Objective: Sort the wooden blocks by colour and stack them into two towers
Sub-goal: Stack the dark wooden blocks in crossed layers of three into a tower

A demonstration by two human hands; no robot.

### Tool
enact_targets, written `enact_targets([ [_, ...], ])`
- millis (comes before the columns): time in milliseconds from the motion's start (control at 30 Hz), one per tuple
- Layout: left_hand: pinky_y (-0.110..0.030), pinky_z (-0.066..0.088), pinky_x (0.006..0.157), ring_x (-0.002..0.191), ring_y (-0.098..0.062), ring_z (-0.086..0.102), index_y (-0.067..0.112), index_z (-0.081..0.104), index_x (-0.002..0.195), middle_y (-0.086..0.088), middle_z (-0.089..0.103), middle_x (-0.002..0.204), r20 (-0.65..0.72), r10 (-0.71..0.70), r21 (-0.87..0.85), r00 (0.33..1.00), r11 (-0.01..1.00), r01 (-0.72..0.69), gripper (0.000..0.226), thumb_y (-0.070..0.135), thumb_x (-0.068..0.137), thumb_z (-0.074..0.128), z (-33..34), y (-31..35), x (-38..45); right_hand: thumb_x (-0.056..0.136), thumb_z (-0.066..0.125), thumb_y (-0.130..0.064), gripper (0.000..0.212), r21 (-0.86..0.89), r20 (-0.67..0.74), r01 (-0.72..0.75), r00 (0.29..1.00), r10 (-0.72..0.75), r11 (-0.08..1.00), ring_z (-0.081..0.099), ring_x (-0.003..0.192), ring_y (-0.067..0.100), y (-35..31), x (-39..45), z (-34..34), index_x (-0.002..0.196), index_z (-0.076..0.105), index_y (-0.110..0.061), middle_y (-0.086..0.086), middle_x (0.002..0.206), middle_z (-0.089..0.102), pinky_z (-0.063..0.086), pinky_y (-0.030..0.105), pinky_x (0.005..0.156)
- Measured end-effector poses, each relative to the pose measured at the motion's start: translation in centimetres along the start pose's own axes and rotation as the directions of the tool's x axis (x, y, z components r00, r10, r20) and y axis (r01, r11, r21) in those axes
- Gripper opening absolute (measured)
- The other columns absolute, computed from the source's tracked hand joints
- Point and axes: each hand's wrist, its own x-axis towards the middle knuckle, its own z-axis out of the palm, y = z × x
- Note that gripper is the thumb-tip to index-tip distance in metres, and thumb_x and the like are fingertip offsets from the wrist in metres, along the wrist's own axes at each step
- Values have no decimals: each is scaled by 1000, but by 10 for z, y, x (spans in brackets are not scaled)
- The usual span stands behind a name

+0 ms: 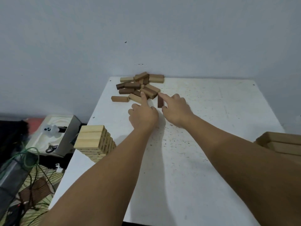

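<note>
A loose pile of light and dark wooden blocks (140, 86) lies at the table's far edge by the wall. My left hand (143, 115) reaches to it, index finger stretched onto the pile's near side, other fingers curled, holding nothing. My right hand (176, 108) is beside it, index finger pointing at the pile, thumb by a dark block (160, 101) that lies apart from the pile. A tower of light blocks (94, 142) stands at the table's left edge. A second, browner stack (283, 142) shows at the right edge, partly cut off.
The white table (203, 128) is speckled and bare between the towers. A single tan block (119, 99) lies left of the pile. Left of the table, lower down, sit a white tray (48, 136), cables and clutter. The wall rises right behind the pile.
</note>
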Motion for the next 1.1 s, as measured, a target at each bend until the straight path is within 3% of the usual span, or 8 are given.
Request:
enact_targets([
  [167, -42, 37, 91, 126, -36, 42, 25, 13, 165, -19, 42, 146, -35, -38, 76, 999, 996, 41, 69, 41, 103, 38, 7, 3, 0, 99, 43, -43, 62, -59, 21, -33, 999, 34, 998, 34, 124, 27, -1, 10, 11, 157, 21, -52, 4, 136, 35, 28, 45, 106],
  [400, -37, 41, 85, 107, -30, 49, 29, 51, 145, -10, 55, 118, -237, 53, -37, 970, 997, -64, 43, 31, 102, 46, 22, -13, -8, 95, 40, -42, 62, -56, 22, -55, 998, 56, 997, 35, 116, 24, 2, 20, 17, 153, 24, -56, 1, 124, 32, 28, 47, 104],
  [567, -39, 45, 90, 108, -27, 45, 40, 33, 159, -6, 49, 117, -241, 68, -27, 968, 997, -77, 56, 32, 104, 41, 22, -13, -5, 98, 39, -38, 67, -66, 115, -36, 992, 44, 997, 35, 122, 27, 2, 28, 7, 155, 11, -59, 6, 132, 31, 27, 47, 101],
  [667, -40, 44, 92, 113, -29, 45, 41, 35, 159, -9, 49, 121, -218, 76, 42, 973, 997, -68, 54, 34, 106, 36, 22, -11, -3, 98, 39, -37, 66, -82, 163, -30, 986, 43, 996, 34, 127, 28, 3, 34, 3, 154, 14, -61, 6, 138, 30, 27, 47, 101],
  [833, -39, 45, 85, 108, -28, 46, 41, 56, 146, -7, 48, 116, -264, 95, -22, 960, 994, -105, 47, 25, 103, 46, 23, -13, -7, 100, 43, -34, 59, -149, 26, 20, 1000, -16, 989, 39, 123, 29, 2, 23, 8, 155, 29, -49, 6, 135, 36, 32, 45, 103],
  [933, -44, 48, 81, 113, -32, 46, 37, 63, 137, -10, 46, 128, -275, 140, 19, 951, 990, -141, 43, 19, 101, 50, 22, -12, -10, 99, 47, -27, 57, -170, -68, 58, 995, -71, 984, 40, 121, 29, 8, 8, 14, 155, 36, -39, 6, 135, 40, 37, 42, 101],
  [1100, -45, 41, 97, 126, -32, 34, 39, 61, 137, -6, 35, 149, -190, 215, 70, 958, 976, -206, 45, 14, 103, 46, 19, -12, -34, 97, 53, -24, 53, -229, -201, 79, 971, -127, 970, 37, 131, 34, 23, -20, 24, 150, 48, -29, 8, 150, 37, 36, 44, 105],
])
